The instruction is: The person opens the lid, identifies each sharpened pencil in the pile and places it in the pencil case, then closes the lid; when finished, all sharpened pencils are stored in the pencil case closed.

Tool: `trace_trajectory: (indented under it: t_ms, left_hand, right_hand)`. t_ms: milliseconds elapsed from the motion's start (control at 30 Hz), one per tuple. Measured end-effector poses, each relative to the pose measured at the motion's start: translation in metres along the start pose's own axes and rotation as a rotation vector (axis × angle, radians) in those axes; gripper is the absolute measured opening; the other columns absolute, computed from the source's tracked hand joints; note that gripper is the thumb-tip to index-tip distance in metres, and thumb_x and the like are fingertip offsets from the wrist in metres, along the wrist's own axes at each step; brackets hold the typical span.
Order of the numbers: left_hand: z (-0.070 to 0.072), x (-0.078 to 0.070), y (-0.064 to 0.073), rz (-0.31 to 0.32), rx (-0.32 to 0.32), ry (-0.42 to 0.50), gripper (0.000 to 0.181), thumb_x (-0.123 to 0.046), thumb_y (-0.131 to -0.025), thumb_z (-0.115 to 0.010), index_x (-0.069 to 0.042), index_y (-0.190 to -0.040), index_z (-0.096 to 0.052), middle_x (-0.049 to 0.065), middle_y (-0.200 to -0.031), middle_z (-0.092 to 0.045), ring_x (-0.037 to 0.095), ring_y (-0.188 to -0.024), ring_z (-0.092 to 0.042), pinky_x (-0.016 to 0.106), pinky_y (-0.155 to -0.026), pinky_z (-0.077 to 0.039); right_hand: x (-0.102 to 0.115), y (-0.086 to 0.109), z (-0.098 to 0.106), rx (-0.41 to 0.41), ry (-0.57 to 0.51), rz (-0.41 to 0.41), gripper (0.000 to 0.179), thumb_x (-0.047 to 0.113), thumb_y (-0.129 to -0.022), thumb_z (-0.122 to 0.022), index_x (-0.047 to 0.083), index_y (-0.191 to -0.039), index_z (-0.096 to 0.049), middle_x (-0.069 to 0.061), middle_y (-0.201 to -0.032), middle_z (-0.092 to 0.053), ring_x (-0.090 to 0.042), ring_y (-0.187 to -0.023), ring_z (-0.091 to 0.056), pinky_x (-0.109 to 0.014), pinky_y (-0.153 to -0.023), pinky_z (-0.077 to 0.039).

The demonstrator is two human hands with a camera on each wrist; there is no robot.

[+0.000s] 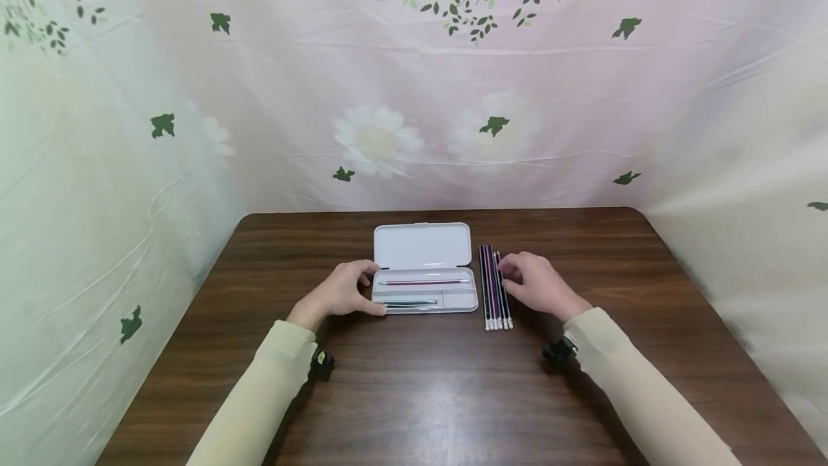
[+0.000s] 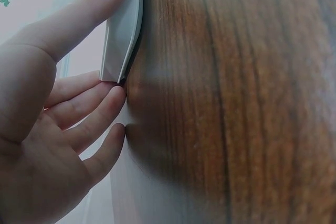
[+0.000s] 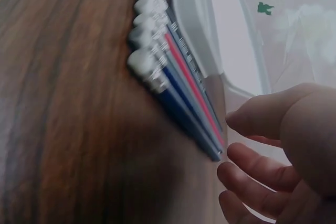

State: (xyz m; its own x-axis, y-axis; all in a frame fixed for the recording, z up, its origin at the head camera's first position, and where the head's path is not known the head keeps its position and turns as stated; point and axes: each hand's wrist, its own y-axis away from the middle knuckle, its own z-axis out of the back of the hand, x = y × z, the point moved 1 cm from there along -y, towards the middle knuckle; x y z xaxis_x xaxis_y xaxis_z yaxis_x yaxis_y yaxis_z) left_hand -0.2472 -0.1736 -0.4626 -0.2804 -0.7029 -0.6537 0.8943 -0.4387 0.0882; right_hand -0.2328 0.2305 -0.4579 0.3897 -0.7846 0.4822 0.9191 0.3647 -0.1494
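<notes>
While the left hand grips the left end of the open white pencil case, its thumb along the near wall and its fingers round towards the back, the right hand is at the far ends of a row of pencils, thumb and fingers parted and loosely bent; whether it touches any of them I cannot tell. Of the two hands, then, only the left plainly has hold of something. The pencil case lies on the brown wood-grain tabletop, near the middle, with its lid laid back on the far side. A reddish pencil lies crosswise in the far compartment, and a few slim dark pencils lie in the near left one. Just right of the pencil case, the six pencils of the row lie side by side, pointing away from the person, their eraser ends nearest; the right wrist view shows blue, grey and pink-red barrels. Both arms wear pale sleeves, with a small black device at each wrist. Behind hangs a pale cloth printed with flowers, leafy branches and green birds
</notes>
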Motion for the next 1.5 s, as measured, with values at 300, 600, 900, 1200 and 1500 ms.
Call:
trace_trajectory:
  t_ms: [300, 600, 900, 1200, 1500]
  left_hand:
    - [0.001, 0.002, -0.003, -0.011, 0.000, -0.003, 0.089, -0.040, -0.070, -0.100, -0.004, -0.142, -0.060, 0.007, -0.130, -0.066, 0.024, -0.113, -0.061, 0.044, -0.097, -0.054]
    - [0.001, -0.001, -0.006, -0.015, 0.005, -0.001, 0.085, -0.037, -0.072, -0.099, -0.007, -0.140, -0.061, 0.005, -0.128, -0.066, 0.024, -0.113, -0.061, 0.042, -0.097, -0.054]
    - [0.003, 0.000, -0.007, -0.019, 0.002, -0.002, 0.086, -0.037, -0.071, -0.099, -0.005, -0.141, -0.060, 0.006, -0.129, -0.065, 0.024, -0.113, -0.061, 0.043, -0.097, -0.054]
    - [0.002, 0.003, -0.004, -0.012, 0.003, -0.004, 0.088, -0.038, -0.072, -0.099, -0.004, -0.142, -0.059, 0.007, -0.132, -0.065, 0.024, -0.113, -0.061, 0.042, -0.098, -0.054]
    - [0.000, 0.006, -0.002, -0.005, -0.002, -0.002, 0.087, -0.037, -0.072, -0.099, -0.005, -0.142, -0.059, 0.007, -0.130, -0.065, 0.023, -0.113, -0.062, 0.042, -0.097, -0.054]
  right_hand:
    - [-0.005, 0.005, -0.002, 0.038, -0.012, -0.022, 0.026, 0.003, -0.093, -0.075, -0.004, -0.117, -0.070, -0.019, -0.110, -0.072, -0.028, -0.093, -0.070, -0.048, -0.083, -0.060]
    - [-0.008, 0.008, 0.002, 0.058, 0.003, -0.051, 0.027, 0.005, -0.094, -0.075, -0.003, -0.118, -0.069, -0.017, -0.108, -0.072, -0.028, -0.096, -0.069, -0.050, -0.085, -0.059]
    - [-0.009, 0.004, 0.000, 0.065, 0.005, -0.042, 0.029, 0.007, -0.093, -0.075, -0.003, -0.119, -0.068, -0.016, -0.107, -0.072, -0.030, -0.097, -0.069, -0.051, -0.086, -0.058]
    - [-0.005, 0.004, -0.003, 0.064, 0.006, -0.050, 0.031, 0.007, -0.092, -0.077, -0.004, -0.118, -0.068, -0.017, -0.105, -0.072, -0.031, -0.096, -0.068, -0.052, -0.086, -0.058]
    - [0.005, 0.001, -0.005, 0.061, -0.002, -0.100, 0.032, 0.004, -0.089, -0.077, -0.006, -0.117, -0.067, -0.019, -0.102, -0.071, -0.031, -0.093, -0.067, -0.051, -0.084, -0.057]
